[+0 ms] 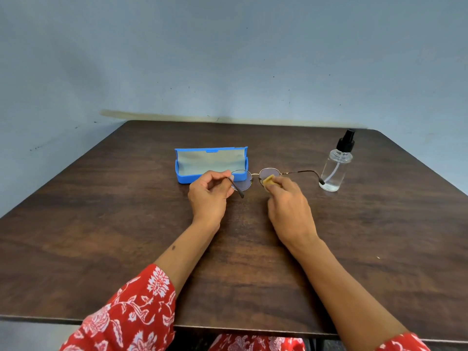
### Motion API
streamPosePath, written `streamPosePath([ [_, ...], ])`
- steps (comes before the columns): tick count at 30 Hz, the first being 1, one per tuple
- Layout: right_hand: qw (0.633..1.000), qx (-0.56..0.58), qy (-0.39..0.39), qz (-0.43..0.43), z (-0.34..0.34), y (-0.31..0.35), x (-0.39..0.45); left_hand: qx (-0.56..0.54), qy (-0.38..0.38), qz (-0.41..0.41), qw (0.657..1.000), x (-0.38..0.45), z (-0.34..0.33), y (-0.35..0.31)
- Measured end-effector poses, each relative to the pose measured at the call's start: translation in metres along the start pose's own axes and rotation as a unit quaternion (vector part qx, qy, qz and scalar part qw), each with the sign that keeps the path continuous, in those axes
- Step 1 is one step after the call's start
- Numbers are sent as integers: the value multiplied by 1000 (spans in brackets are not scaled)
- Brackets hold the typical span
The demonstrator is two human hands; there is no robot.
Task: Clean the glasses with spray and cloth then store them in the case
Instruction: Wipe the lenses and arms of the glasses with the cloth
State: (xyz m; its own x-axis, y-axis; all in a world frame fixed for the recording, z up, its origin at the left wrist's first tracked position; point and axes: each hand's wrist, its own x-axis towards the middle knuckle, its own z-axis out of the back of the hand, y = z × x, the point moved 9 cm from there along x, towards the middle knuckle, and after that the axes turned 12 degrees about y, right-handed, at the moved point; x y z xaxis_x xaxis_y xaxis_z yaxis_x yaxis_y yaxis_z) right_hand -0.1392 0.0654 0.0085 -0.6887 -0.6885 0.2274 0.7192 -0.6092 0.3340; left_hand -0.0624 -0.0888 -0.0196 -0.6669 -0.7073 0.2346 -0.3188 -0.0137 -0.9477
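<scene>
Thin metal-framed round glasses (249, 176) are held above the middle of the dark wooden table (126, 224). My left hand (209, 195) pinches the left temple near its hinge. My right hand (288, 202) pinches a small yellow cloth (269, 180) against the right lens. The right temple sticks out toward the spray bottle. A blue glasses case (186, 177) stands open just behind my left hand, its grey lining showing.
A clear spray bottle (335, 168) with a black pump top stands at the right, close to the tip of the glasses' right temple. A blue-grey wall rises behind the table's far edge. Red patterned sleeves cover my arms near the front edge.
</scene>
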Motion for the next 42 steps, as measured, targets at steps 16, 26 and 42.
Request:
streamPosePath([
  [16,998,15,-35,-43,8,-9,-3,-1,5,3,1000,-1,-2,-1],
  [26,999,15,-31,-31,8,-8,-4,-4,6,-1,1000,0,-1,-1],
  [42,998,19,-40,-52,10,-12,-5,-3,9,-4,1000,0,-2,0],
])
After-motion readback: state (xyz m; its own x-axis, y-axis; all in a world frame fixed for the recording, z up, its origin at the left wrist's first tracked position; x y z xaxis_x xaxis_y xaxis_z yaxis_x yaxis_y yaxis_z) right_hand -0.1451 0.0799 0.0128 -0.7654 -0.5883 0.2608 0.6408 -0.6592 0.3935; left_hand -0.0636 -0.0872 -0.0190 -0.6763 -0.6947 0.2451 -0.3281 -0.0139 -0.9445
